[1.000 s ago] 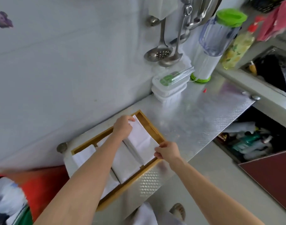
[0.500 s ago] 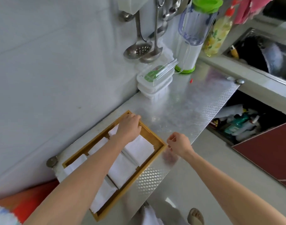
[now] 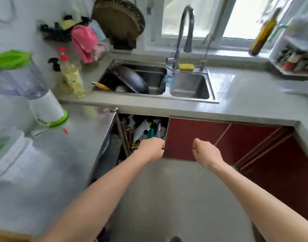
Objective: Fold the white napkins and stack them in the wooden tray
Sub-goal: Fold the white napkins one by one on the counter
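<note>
1. Head view: we see a shiny steel sink (image 3: pixel 191 100) with two bowls. A dark round pan (image 3: pixel 132 81) leans in the left bowl. A yellow sponge (image 3: pixel 186 67) sits by the tall curved tap (image 3: pixel 186 28).
2. The grey counter (image 3: pixel 254 95) around the sink looks smooth and flat. The lower counter on the left is shiny metal (image 3: pixel 62 154) with a bumpy pattern.
3. A blender (image 3: pixel 25 84) stands on that metal counter. It has a clear jug, a bright green lid and a white base. Next to it is a yellow soap bottle (image 3: pixel 72 79) with a red top.
4. A soft pink cloth (image 3: pixel 85 42) hangs on the wall. A round brown board (image 3: pixel 118 20) leans behind it.
5. The cupboard doors under the sink are dark red (image 3: pixel 219 142) and smooth. One part is open and full of bottles (image 3: pixel 148 130).
6. Our left hand (image 3: pixel 151 149) is held out in front of the open cupboard. Its fingers are curled in, and they hold nothing.
7. Our right hand (image 3: pixel 207 152) is held out in front of the red door. Its fingers are loosely bent down and hold nothing.
8. Both arms are bare and reach forward over the grey floor (image 3: pixel 167 198).
9. The wooden tray (image 3: pixel 10 235) shows only as a brown corner at the bottom left edge. We cannot see the napkins here.
</note>
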{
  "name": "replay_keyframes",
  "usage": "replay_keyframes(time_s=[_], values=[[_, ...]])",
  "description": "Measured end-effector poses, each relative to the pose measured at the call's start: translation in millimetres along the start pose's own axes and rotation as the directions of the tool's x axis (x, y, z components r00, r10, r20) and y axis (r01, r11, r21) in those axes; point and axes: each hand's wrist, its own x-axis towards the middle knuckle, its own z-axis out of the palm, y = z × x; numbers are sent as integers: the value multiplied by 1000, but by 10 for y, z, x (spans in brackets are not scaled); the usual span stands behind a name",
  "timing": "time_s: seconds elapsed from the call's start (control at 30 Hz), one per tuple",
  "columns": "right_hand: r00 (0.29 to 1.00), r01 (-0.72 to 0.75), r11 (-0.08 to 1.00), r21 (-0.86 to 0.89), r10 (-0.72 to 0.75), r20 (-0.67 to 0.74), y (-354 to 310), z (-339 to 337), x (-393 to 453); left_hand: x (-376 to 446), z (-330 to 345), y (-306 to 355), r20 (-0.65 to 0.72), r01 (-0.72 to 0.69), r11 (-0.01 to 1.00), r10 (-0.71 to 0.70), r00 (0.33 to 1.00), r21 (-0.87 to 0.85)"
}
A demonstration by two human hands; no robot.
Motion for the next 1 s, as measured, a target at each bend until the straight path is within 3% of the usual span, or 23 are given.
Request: replay_keyframes(time_s=[0.17,0.33,0.5,0.63,0.8,1.0], values=[[980,-192,978,-78,188,-62,1577,-472,181,1188,-262,1415,-5,-251,964,253,967,89],[891,-448,894,1,446,-89,2877,-681,273,2174,-397,2488,56,-463,871,461,886,163],[738,-663,745,76,667,-96,3914,-774,561,3234,-509,3346,144,-613,757,597,789,224],[542,-821,544,173,838,-65,4475,-960,817,3977,-731,3912,205,-713,652,684,700,256],[389,-867,382,320,920,-45,5083,-1127,1130,4828,-939,4571,265,-794,545,750,606,270],[345,-854,329,403,938,-34,5969,-1147,1449,5615,-831,5426,279,-852,474,806,521,223]])
